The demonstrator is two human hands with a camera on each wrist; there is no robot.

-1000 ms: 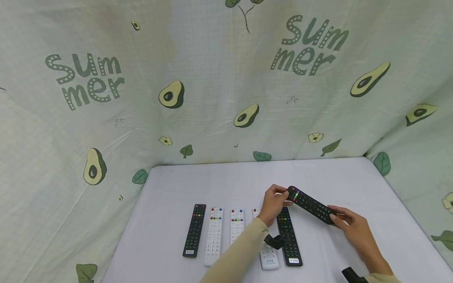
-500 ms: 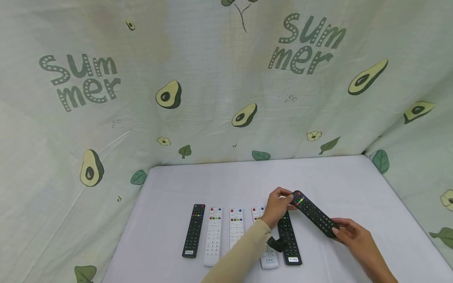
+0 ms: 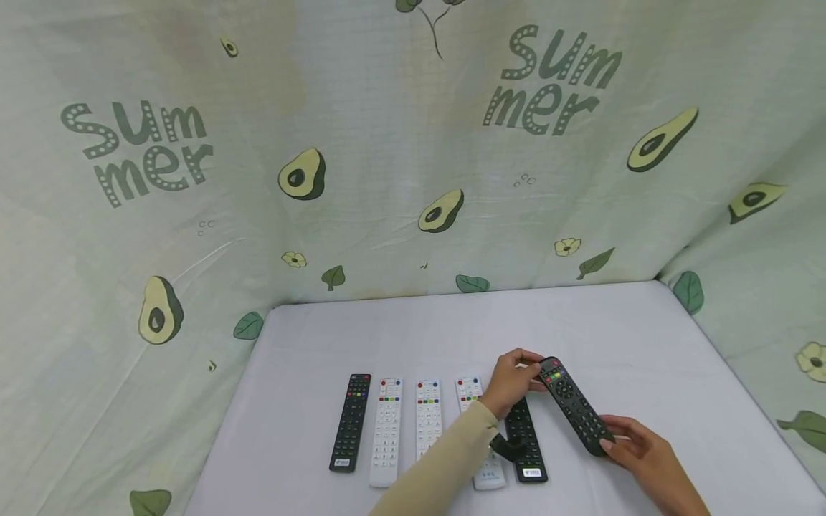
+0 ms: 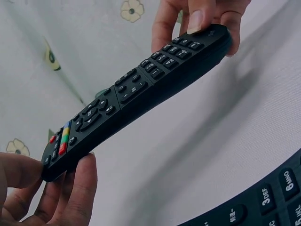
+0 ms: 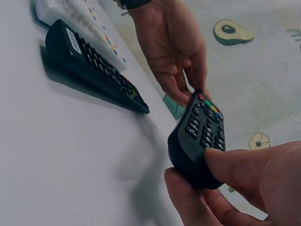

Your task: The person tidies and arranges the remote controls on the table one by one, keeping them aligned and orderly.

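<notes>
A black remote control [image 3: 576, 407] is held slantwise between both hands, off the table, its buttons facing up. My left hand [image 3: 513, 381] pinches its far end by the coloured buttons, thumb on top and fingers beneath. The near end is pinched by my right hand [image 3: 647, 457], whose thumb [image 5: 230, 165] lies on the face below the number keys. Just left of the held remote, another black remote [image 3: 532, 448] lies on the table, partly covered by the left wrist. A white remote [image 3: 488, 476] beside it is partly hidden by the left forearm.
Farther left in the row lie two white remotes, one bare to view [image 3: 386, 433] and one partly behind the sleeve [image 3: 429, 412], then a black remote [image 3: 350, 423]. A white cloth covers the table [image 3: 452, 330]. Avocado-print curtains [image 3: 374, 143] stand behind and at both sides.
Both hands have brought the held remote nearer and lower in the head view, turning it to a steeper slant. The remotes in the row stay put, while the head view has shifted slightly.
</notes>
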